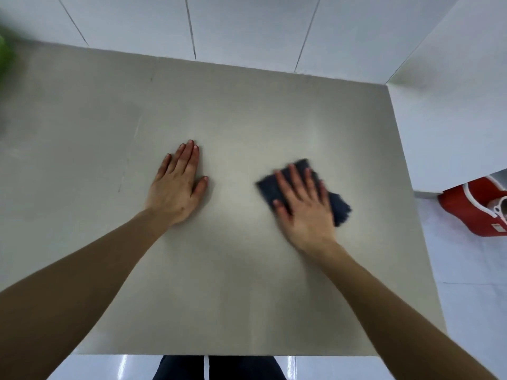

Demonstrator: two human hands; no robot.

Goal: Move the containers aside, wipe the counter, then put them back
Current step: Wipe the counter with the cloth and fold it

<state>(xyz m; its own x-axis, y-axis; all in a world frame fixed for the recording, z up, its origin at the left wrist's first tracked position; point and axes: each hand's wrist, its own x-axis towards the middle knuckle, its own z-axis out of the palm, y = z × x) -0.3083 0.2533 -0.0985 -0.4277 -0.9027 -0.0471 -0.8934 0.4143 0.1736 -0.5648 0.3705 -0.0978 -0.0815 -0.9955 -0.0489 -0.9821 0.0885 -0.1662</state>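
My right hand (303, 205) lies flat, fingers spread, pressing a dark blue cloth (338, 207) onto the grey counter (233, 283), right of centre. The cloth sticks out beyond my fingers and to the right of my palm, and its edges are motion-blurred. My left hand (177, 185) rests palm down on the counter left of centre, fingers together, holding nothing. A blurred green shape (4, 54) shows at the far left edge; I cannot tell what it is. No containers are clearly in view.
White tiled wall (247, 26) runs behind the counter, and a white wall or cabinet (452, 105) bounds it on the right. A red object with white trim (474, 209) sits on the white floor at the right. My dark trousers show below the counter's front edge.
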